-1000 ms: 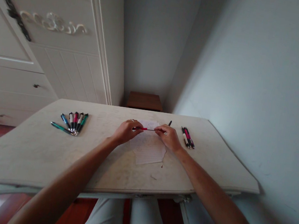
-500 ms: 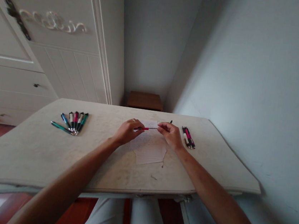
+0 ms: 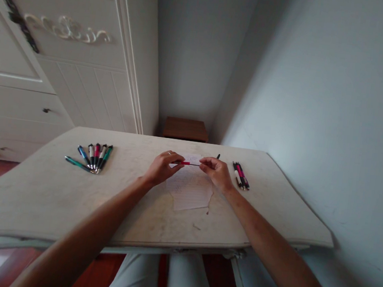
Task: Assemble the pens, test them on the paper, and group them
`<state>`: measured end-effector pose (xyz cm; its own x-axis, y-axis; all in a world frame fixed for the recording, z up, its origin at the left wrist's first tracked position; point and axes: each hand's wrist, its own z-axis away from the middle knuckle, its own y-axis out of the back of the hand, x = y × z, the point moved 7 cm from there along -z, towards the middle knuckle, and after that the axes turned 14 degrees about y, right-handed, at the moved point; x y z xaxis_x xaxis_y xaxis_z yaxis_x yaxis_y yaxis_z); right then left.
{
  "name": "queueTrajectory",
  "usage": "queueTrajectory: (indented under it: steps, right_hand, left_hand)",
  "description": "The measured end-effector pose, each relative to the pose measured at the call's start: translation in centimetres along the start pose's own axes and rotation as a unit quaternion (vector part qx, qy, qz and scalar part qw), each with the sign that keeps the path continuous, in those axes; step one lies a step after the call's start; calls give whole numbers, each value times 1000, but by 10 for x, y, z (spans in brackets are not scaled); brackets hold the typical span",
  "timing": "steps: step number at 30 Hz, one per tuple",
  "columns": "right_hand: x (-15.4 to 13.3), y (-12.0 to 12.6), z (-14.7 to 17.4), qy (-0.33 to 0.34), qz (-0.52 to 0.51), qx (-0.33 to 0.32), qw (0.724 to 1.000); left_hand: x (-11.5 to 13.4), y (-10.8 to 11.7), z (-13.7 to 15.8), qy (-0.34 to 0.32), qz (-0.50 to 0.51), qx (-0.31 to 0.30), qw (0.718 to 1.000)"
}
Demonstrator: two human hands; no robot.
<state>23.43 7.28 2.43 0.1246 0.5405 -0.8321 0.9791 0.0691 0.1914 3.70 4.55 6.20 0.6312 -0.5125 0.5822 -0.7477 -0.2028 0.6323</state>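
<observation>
Over the paper, my left hand (image 3: 164,167) is closed in a pinch around a red pen barrel (image 3: 185,163), with part of the barrel hidden by the fingers. From the barrel's right end runs a thin dark ink refill (image 3: 194,164). The fingers of my right hand (image 3: 216,170) pinch the far end of that refill. Beneath both hands lies a sheet of lined paper (image 3: 192,196) with torn-looking edges. A dark pen tip or small black piece (image 3: 218,156) shows just behind my right hand.
On the left of the white table (image 3: 67,203), several pens (image 3: 96,155) lie fanned out. Right of my right hand, a few black, white and pink pens (image 3: 241,175) lie side by side. A cabinet (image 3: 81,80) stands at the left, a wall (image 3: 320,107) at the right.
My right hand has shifted very slightly left, toward my left hand. The pen barrel sits more level, and both hands keep their hold.
</observation>
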Motion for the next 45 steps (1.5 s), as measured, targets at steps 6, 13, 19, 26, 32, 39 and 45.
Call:
queueTrajectory:
  steps: [6,13,19,26,32,39,45]
  right_hand:
    - [-2,0,0,5,-1,6,1000]
    - [-8,-3,2,28,49,-15,998]
    - [-12,-2,0,49,70,-19,996]
    - [-11,9,-6,23,4,13,1000]
    - [-15,49,-14,37,90,105,990]
    - [-3,49,-8,14,351,-98,931]
    - [1,40,-3,12,403,-161,901]
  left_hand:
    - [-2,-2,2,5,16,8,1000]
    - [-6,-4,0,20,-18,-4,1000]
    - [-11,-8,0,35,-7,-14,999]
    - [-18,-10,-2,62,29,-16,998]
    - [-23,-13,-2,63,43,-20,997]
    - [-22,-14,-2,61,18,-29,998]
    - [-22,-15,-3,65,-6,-40,997]
